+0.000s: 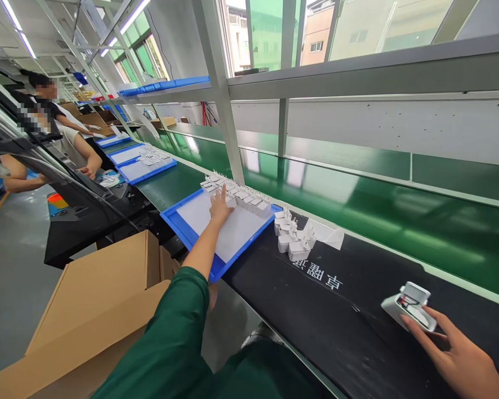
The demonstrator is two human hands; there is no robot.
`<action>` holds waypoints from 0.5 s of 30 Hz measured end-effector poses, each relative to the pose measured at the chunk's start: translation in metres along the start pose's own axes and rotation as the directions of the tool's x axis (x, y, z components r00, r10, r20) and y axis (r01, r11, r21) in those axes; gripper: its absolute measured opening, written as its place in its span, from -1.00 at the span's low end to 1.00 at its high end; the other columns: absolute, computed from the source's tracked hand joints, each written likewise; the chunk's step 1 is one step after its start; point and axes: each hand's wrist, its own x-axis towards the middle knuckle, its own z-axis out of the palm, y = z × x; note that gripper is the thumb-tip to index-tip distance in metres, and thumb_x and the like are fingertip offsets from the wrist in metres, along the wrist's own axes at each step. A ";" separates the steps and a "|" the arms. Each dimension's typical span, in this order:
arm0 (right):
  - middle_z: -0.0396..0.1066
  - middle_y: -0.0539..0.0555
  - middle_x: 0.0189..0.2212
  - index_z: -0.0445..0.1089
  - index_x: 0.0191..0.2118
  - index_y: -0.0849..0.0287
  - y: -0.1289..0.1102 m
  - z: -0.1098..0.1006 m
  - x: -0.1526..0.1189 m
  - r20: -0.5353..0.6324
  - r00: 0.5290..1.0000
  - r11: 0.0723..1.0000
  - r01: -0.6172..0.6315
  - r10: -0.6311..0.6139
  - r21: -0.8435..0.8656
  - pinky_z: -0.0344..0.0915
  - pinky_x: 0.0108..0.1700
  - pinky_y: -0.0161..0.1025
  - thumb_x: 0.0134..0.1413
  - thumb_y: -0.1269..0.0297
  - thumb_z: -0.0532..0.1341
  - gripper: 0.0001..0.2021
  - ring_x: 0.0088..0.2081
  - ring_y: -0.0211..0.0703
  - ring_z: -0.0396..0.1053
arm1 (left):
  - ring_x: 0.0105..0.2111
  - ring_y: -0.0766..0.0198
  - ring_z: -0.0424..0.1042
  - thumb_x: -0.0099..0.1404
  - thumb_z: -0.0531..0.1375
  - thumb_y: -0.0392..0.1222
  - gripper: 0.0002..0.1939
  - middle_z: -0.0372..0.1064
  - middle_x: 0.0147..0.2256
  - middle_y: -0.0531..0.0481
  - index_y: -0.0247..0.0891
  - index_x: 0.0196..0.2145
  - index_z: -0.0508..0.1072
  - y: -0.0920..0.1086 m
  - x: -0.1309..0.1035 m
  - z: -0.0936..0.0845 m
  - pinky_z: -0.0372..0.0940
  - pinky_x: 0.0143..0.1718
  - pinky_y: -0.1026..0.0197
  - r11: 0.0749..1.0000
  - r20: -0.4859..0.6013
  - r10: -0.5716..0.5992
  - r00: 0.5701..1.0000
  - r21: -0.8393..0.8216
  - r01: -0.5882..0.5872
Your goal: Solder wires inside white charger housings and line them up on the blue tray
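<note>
My left hand (220,209) reaches over a blue tray (221,271) with a white liner. Its fingers are spread at the near side of a row of white plug adapters (251,202); whether it grips one of them I cannot see. At the far right, my right hand (451,341) has its thumb and fingers around a white adapter housing (411,307) over the black mat. That housing's top is raised, showing a bit of red and dark wire inside. Between my hands, a small group of white adapters (293,238) stands on the mat, prongs up.
A white sheet (330,235) lies by the adapter group. Other blue trays (149,176) line the bench to the left, where people sit. An open cardboard box (95,293) stands at lower left. A metal post (228,133) rises behind my tray, beside the green conveyor (357,199).
</note>
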 end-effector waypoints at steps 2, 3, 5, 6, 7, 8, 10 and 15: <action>0.58 0.04 -0.45 0.36 -0.41 -0.25 -0.001 0.000 -0.001 -0.004 1.000 1.000 0.001 -0.001 0.012 0.41 -0.39 0.17 -0.47 -0.27 0.24 -0.61 -0.41 0.37 0.55 | 0.40 -0.21 -0.21 0.17 0.31 -0.14 0.11 -0.48 0.45 -0.16 0.03 0.42 -0.38 -0.005 0.006 -0.002 0.30 0.12 -0.20 0.998 -0.049 -0.052 0.997 0.023 0.053; 0.58 0.04 -0.45 0.36 -0.41 -0.24 -0.001 0.000 -0.001 -0.011 1.000 1.000 0.013 -0.013 0.013 0.41 -0.39 0.17 -0.46 -0.27 0.24 -0.61 -0.42 0.37 0.55 | 0.41 -0.19 -0.21 0.17 0.31 -0.12 0.13 -0.51 0.44 -0.22 -0.04 0.42 -0.40 -0.007 0.008 -0.001 0.29 0.13 -0.17 0.995 -0.070 -0.096 0.993 0.022 0.098; 0.58 0.05 -0.45 0.36 -0.39 -0.21 0.003 0.002 0.000 -0.038 0.997 0.998 0.065 -0.064 0.007 0.42 -0.38 0.15 -0.42 -0.25 0.25 -0.61 -0.43 0.35 0.55 | 0.41 -0.17 -0.26 0.18 0.30 0.00 0.16 -0.49 0.43 -0.36 -0.25 0.42 -0.43 -0.012 0.011 0.002 0.21 0.20 -0.16 0.974 -0.072 -0.226 0.971 0.009 0.227; 0.58 0.05 -0.44 0.37 -0.37 -0.19 0.005 0.003 0.000 -0.051 0.994 0.995 0.097 -0.097 0.000 0.42 -0.38 0.13 -0.39 -0.24 0.24 -0.61 -0.43 0.34 0.55 | 0.41 -0.20 -0.30 0.19 0.27 0.08 0.15 -0.45 0.42 -0.44 -0.36 0.41 -0.41 -0.013 0.012 0.005 0.14 0.24 -0.20 0.956 -0.052 -0.292 0.955 0.006 0.293; 0.58 0.06 -0.44 0.38 -0.34 -0.17 0.008 0.004 0.001 -0.053 0.990 0.992 0.127 -0.127 -0.007 0.43 -0.39 0.10 -0.35 -0.24 0.24 -0.60 -0.42 0.32 0.56 | 0.41 -0.23 -0.33 0.20 0.22 0.16 0.13 -0.41 0.41 -0.49 -0.46 0.41 -0.35 -0.013 0.013 0.009 0.06 0.27 -0.25 0.938 -0.023 -0.346 0.938 0.009 0.346; 0.59 0.07 -0.43 0.39 -0.31 -0.14 0.011 0.005 0.001 -0.046 0.987 0.988 0.151 -0.152 -0.011 0.44 -0.40 0.06 -0.32 -0.23 0.24 -0.58 -0.40 0.30 0.56 | 0.41 -0.27 -0.35 0.23 0.16 0.21 0.09 -0.37 0.40 -0.52 -0.52 0.40 -0.27 -0.013 0.013 0.012 0.00 0.28 -0.32 0.926 0.010 -0.378 0.926 0.017 0.378; 0.59 0.10 -0.39 0.41 -0.24 -0.05 0.015 0.007 0.002 -0.027 0.983 0.983 0.181 -0.181 -0.013 0.43 -0.43 -0.02 -0.27 -0.24 0.23 -0.52 -0.37 0.25 0.57 | 0.40 -0.35 -0.36 0.26 0.08 0.23 -0.02 -0.31 0.39 -0.54 -0.54 0.38 -0.12 -0.012 0.014 0.014 -0.09 0.25 -0.44 0.921 0.065 -0.390 0.919 0.032 0.388; 0.59 0.16 -0.31 0.42 -0.17 0.09 0.018 0.009 0.001 -0.030 0.973 0.973 0.228 -0.229 -0.035 0.42 -0.43 -0.11 -0.20 -0.34 0.17 -0.38 -0.40 0.11 0.55 | 0.31 -0.59 -0.11 0.12 0.19 0.22 -0.06 0.00 0.30 -0.61 -0.48 0.29 0.17 -0.004 0.018 -0.010 -0.04 0.13 -0.59 0.954 0.129 -0.299 0.945 0.011 0.301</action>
